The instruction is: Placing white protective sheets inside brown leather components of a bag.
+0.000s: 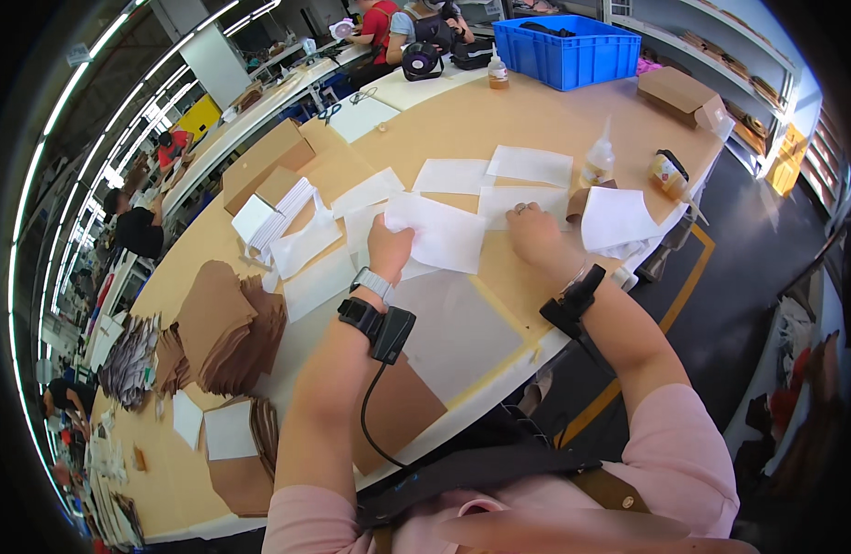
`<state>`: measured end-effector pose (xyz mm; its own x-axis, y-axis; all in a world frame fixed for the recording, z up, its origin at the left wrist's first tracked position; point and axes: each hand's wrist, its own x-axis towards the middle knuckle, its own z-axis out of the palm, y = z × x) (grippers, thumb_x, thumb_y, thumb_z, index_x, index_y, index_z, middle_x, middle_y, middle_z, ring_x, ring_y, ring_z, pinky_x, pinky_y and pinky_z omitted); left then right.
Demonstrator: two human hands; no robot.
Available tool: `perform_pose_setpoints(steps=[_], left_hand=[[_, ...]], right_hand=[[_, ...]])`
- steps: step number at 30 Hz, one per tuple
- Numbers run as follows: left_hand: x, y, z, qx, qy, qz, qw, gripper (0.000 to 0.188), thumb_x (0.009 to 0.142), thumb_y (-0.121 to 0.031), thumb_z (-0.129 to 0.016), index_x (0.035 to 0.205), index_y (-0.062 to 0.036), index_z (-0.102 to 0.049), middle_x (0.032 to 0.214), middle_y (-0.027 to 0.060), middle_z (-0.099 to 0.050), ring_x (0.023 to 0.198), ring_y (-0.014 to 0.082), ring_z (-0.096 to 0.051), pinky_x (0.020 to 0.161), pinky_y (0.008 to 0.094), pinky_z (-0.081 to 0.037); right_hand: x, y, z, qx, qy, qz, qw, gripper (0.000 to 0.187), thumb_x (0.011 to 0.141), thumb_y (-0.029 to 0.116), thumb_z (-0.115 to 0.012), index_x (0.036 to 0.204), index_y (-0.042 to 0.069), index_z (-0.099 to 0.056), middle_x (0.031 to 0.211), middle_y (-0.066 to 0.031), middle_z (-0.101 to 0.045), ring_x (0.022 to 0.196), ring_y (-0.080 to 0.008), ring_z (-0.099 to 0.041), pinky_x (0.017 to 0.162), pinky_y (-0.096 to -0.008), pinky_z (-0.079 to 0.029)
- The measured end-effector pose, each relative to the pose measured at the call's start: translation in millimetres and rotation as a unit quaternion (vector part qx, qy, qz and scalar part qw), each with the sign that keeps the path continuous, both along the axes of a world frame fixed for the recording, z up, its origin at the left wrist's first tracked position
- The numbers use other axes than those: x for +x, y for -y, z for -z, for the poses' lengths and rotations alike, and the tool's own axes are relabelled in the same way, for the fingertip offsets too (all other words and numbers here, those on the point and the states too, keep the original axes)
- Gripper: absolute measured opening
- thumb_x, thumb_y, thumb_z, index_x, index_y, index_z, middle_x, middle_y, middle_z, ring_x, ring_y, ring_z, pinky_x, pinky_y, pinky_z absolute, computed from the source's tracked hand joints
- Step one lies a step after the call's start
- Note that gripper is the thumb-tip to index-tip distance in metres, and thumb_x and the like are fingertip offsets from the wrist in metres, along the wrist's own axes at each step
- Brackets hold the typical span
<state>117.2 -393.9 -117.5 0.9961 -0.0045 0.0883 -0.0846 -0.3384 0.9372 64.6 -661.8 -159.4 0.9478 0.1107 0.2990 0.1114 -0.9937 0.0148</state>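
Wide tan-topped workshop bench (536,113) bearing white sheets (531,164)

A blue rectangular plastic crate (566,61) sits at its far side; flat brown cut pieces (218,319) lie stacked at left. Mid-bench, the grip of the left hand (391,247) pinches one white four-sided sheet (441,234) above others. The right hand (534,235) touches another white sheet (522,194); whether its grip is closed cannot be told.

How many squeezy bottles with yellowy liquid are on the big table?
3 that I see: a far bottle beside the blue crate, an upright bottle beyond the right hand, and a tilted bottle near the table's right edge. Others may be hidden.
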Motion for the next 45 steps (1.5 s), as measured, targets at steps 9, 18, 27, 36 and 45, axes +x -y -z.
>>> perform_pose_setpoints(steps=[9,18,27,36,45], left_hand=[[-84,-81,-42,-0.214,-0.007,0.025,0.976,0.046,0.088,0.005,-0.063,0.133,0.0034,-0.052,0.119,0.0124,-0.067,0.105,0.0207,-0.067,0.093,0.0319,-0.054],[-167,-122,-28,-0.083,0.133,-0.071,0.985,0.048,0.091,-0.001,-0.062,0.137,0.0028,-0.049,0.116,0.0151,-0.068,0.102,0.0227,-0.068,0.090,0.0355,-0.054],[-221,-105,-10,0.171,0.283,-0.002,0.944,0.076,0.088,-0.011,-0.070,0.155,-0.0009,-0.034,0.155,0.0256,-0.037,0.143,0.0412,-0.040,0.115,0.0437,-0.036],[-246,-177,-21,-0.114,0.159,0.049,0.979,0.081,0.094,-0.024,-0.070,0.158,0.0024,-0.027,0.166,0.0162,-0.021,0.153,0.0331,-0.024,0.122,0.0467,-0.025],[-226,-216,1,-0.618,-0.184,0.256,0.721,0.077,0.105,-0.058,-0.043,0.152,0.0024,-0.038,0.149,0.0149,-0.051,0.136,0.0250,-0.049,0.112,0.0414,-0.040]], right_hand=[[2,10,0,0.012,0.139,-0.032,0.990,0.025,0.089,0.008,-0.058,0.112,0.003,-0.068,0.109,-0.0133,-0.069,0.113,-0.0297,-0.060,0.096,-0.0442,-0.048],[-86,-128,-108,0.491,-0.237,-0.199,0.814,0.036,0.097,0.029,-0.068,0.116,-0.001,-0.068,0.111,-0.0120,-0.071,0.112,-0.0213,-0.063,0.089,-0.0341,-0.053],[-100,-231,-106,0.572,-0.311,-0.241,0.720,0.062,0.094,0.039,-0.072,0.131,-0.008,-0.055,0.119,-0.0163,-0.066,0.108,-0.0203,-0.064,0.089,-0.0325,-0.053],[-98,-241,-140,0.562,-0.269,-0.259,0.738,0.036,0.093,0.023,-0.074,0.117,-0.004,-0.068,0.106,-0.0107,-0.074,0.097,-0.0150,-0.068,0.087,-0.0302,-0.053],[-112,-233,-174,0.543,-0.342,-0.369,0.673,0.040,0.093,0.021,-0.074,0.124,-0.003,-0.066,0.114,-0.0098,-0.073,0.102,-0.0145,-0.068,0.091,-0.0308,-0.053]])
